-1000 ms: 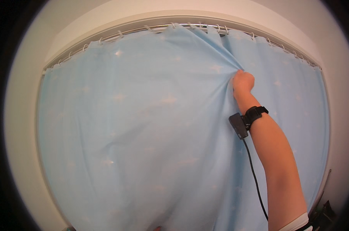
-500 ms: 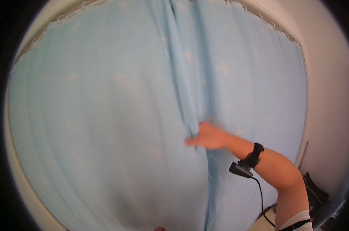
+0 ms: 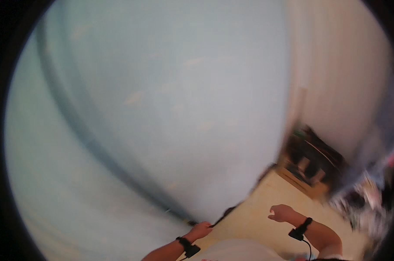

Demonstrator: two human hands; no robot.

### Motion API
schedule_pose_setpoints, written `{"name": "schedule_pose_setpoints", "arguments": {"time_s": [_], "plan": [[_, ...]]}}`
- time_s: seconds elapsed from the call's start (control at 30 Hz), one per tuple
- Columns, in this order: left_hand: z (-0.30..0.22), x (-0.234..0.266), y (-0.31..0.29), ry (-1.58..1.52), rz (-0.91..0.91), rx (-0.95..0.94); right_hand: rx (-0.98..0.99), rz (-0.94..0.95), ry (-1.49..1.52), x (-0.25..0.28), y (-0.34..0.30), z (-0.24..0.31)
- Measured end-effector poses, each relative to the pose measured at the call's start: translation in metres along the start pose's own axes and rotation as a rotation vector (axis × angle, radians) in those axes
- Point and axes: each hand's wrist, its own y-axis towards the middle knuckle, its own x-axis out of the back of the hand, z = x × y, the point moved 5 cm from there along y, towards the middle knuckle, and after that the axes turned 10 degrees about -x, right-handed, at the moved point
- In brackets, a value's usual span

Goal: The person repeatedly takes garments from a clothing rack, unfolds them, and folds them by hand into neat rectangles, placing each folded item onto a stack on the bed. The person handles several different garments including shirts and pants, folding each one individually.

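A light blue curtain with pale star shapes fills the left and middle of the view, blurred by motion. A dark fold runs down across it toward my left hand. That hand is low, next to the curtain's bottom edge. Its fingers are smeared, and whether they touch or grip the cloth does not show. My right hand hovers in front of the pale yellow floor, away from the curtain. Its fingers are loosely curled, with a gap at the thumb, and nothing shows in them. Each wrist wears a black strap with a small device and cable.
Against the pale wall at the right stands a brown box with dark things in it. A blurred heap of cloth-like things lies farther right. Pale yellow floor shows between the curtain and the box.
The view has swung right and down. My right hand has left the curtain's overlapping edges and now sits lower, apart from it. My left hand, barely visible before, has come into view.
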Motion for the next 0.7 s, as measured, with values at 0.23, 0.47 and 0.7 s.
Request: {"name": "schedule_pose_setpoints", "arguments": {"time_s": [0.23,0.47,0.7], "plan": [[-0.116,-0.068,0.168,-0.079,0.118,-0.284,-0.686,-0.015,0.422,-0.198,-0.18,-0.251],[-0.329,-0.174,0.35,0.056,0.329,-0.545,-0.977,-0.174,0.654,-0.259,-0.31,-0.322],[-0.569,-0.325,0.422,0.029,0.593,-0.735,-1.459,-0.234,0.761,-0.259,-0.396,-0.366]]}}
